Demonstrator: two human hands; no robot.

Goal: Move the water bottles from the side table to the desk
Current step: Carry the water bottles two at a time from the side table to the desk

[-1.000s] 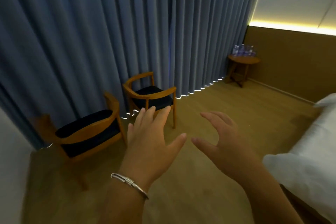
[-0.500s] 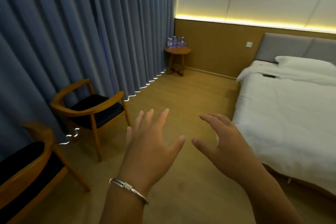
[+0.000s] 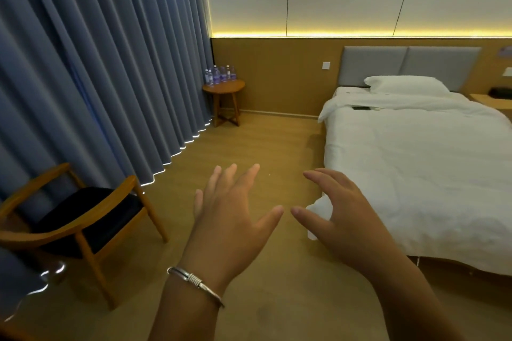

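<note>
Your left hand [image 3: 232, 219] is held out in front of you with fingers spread and straight, its grip empty; a silver bracelet [image 3: 195, 281] sits on that wrist. Your right hand [image 3: 340, 219] is beside it, fingers loosely curved, holding nothing. The water bottles [image 3: 219, 75] stand clustered on the round wooden counter [image 3: 224, 87] in the far corner, well apart from your hands, next to the blue curtain [image 3: 97, 63]; they are too small to count surely. The bed [image 3: 415, 160] is cut off at the right edge, the chair [image 3: 80, 219] at the left.
</note>
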